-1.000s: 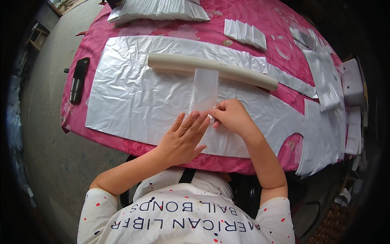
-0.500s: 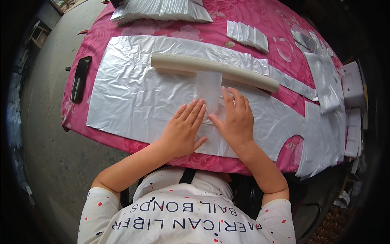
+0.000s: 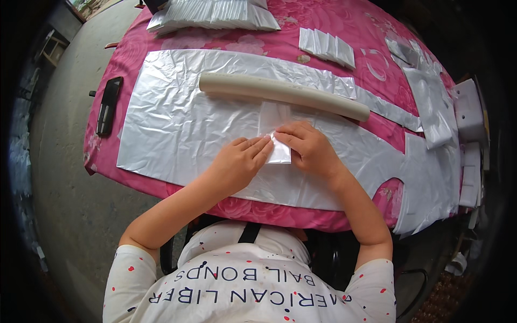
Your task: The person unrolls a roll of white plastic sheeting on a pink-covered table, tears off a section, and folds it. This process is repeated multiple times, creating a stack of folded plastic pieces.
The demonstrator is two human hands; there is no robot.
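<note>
I see my left hand (image 3: pixel 237 161) and right hand (image 3: pixel 309 148) pressing flat, fingers together, on a small clear bag (image 3: pixel 277 137) atop the silver sheet (image 3: pixel 177 129), just near of the roll (image 3: pixel 283 96).

Worked at a table (image 3: pixel 134 51) draped in a pink flowered cloth (image 3: pixel 377 27). Spread flat across most of it: a large crinkled silver plastic sheet (image 3: pixel 177 124). Placed along the far edge: a stack of folded clear bags (image 3: pixel 215 13) and a smaller pile (image 3: pixel 327 47). Left at the near-left edge: a black handheld tool (image 3: pixel 107 105).
</note>
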